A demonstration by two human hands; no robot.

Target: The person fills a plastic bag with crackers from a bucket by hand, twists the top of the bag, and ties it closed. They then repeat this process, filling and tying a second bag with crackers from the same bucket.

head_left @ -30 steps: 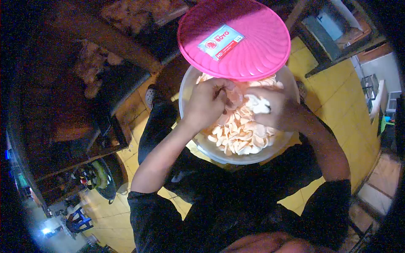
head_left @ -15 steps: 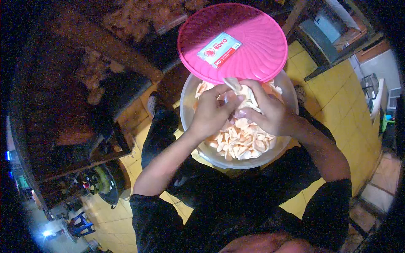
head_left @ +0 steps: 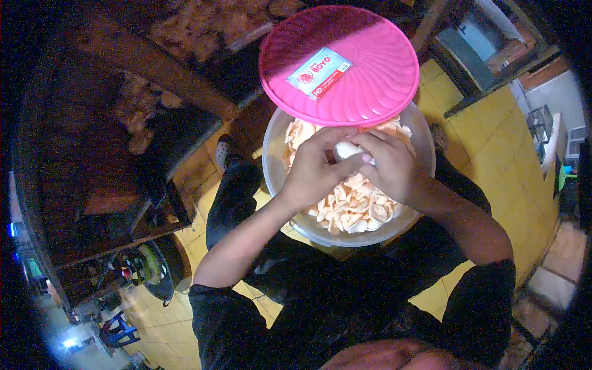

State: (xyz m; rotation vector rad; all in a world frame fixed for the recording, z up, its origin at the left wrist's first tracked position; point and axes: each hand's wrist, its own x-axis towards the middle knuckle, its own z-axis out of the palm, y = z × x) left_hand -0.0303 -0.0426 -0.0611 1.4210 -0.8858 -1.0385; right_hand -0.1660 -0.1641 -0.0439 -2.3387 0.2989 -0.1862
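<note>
A clear round tub (head_left: pixel 271 166) full of pale orange chips (head_left: pixel 354 206) stands between my legs. Over its far edge lies a pink ribbed lid (head_left: pixel 376 74) with a printed packet (head_left: pixel 320 73) on top. Above the chips, my left hand (head_left: pixel 314 163) and my right hand (head_left: pixel 394 163) meet, their fingers closed round a small whitish bundle (head_left: pixel 348 150). The bundle is partly hidden by the fingers, and what is inside it cannot be made out.
Dark wooden furniture (head_left: pixel 111 203) fills the left side. A wooden frame (head_left: pixel 493 80) stands at the upper right. A round pan-like object (head_left: pixel 154 268) and a blue stool (head_left: pixel 120 328) are at the lower left, over yellow floor tiles (head_left: pixel 487 148).
My hands have drawn closer together, and the whitish material that stuck up between them is now a compact bundle within my fingers. Lid and tub remain in place.
</note>
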